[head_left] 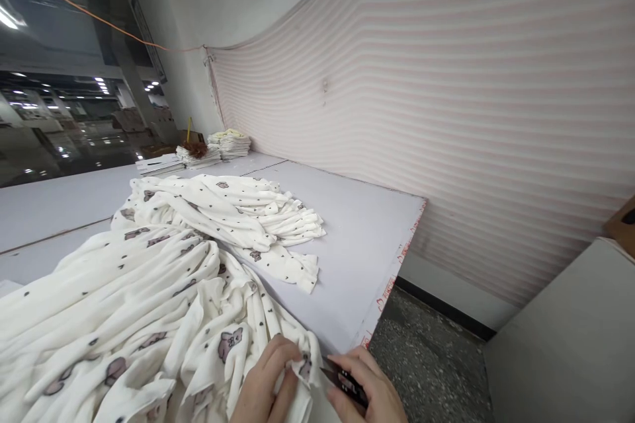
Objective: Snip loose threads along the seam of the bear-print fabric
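Observation:
White printed fabric [163, 297] with dark spots and mauve animal figures lies in a large gathered heap across the near left of the table. At its near right end, my left hand [270, 377] pinches an edge of this fabric between closed fingers. Just to the right, my right hand [374, 390] is closed around small black thread snips [350, 386]. Their dark blades point left toward the held edge, close beside it; whether they touch the cloth I cannot tell.
The pale tabletop [367, 231] ends at a right edge with red markings. Folded white stacks [229, 144] stand at the far end near a reddish-brown bundle [195, 149]. A striped cloth curtain [421, 92] hangs behind. A grey panel [565, 337] stands right, beyond speckled floor [431, 350].

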The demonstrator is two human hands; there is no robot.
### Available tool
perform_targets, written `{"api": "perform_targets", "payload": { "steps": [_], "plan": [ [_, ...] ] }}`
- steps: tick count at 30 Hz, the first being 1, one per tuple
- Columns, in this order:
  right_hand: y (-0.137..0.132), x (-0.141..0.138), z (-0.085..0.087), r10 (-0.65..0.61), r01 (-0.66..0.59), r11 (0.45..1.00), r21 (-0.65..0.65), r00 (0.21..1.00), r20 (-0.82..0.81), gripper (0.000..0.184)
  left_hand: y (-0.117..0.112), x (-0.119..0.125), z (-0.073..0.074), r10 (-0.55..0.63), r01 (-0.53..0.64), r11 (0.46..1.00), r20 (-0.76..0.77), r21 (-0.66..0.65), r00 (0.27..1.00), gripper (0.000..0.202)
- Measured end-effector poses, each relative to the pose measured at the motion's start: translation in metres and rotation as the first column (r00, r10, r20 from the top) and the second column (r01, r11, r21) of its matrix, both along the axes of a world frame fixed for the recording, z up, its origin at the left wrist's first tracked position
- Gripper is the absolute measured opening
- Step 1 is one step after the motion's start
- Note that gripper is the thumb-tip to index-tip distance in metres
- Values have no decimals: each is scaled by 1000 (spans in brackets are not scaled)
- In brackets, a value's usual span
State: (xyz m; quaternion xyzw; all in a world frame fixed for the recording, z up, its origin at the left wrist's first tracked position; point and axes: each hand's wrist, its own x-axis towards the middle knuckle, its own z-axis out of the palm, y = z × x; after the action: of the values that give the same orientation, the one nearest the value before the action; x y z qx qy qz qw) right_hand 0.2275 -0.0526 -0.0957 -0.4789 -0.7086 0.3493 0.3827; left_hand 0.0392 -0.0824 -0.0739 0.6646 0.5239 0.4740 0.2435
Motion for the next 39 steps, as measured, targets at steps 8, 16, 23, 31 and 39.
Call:
{"api": "perform_targets", "payload": {
  "steps": [8, 16, 23, 31, 39],
  "plan": [
    [-4, -9, 15, 158, -158, 987, -5, 987, 34, 28, 0, -1, 3, -47, 48, 999, 35, -16, 998, 12],
    [-3, -4, 30, 177, -175, 984, -23, 977, 116, 32, 1, -7, 5, -73, 73, 997, -5, -18, 997, 12],
    [-3, -12, 33, 209, -216, 976, 19, 959, 190, 26, 1, -7, 2, -106, 107, 994, -30, 17, 994, 13],
    [-3, -12, 33, 181, -197, 980, 37, 950, 255, 25, 1, -11, 3, -136, 135, 991, -109, -20, 985, 13],
    [-3, -10, 33, 127, -154, 983, 94, 960, 249, 23, 1, -14, 4, -163, 161, 986, -129, -32, 978, 14]
  ]
}}
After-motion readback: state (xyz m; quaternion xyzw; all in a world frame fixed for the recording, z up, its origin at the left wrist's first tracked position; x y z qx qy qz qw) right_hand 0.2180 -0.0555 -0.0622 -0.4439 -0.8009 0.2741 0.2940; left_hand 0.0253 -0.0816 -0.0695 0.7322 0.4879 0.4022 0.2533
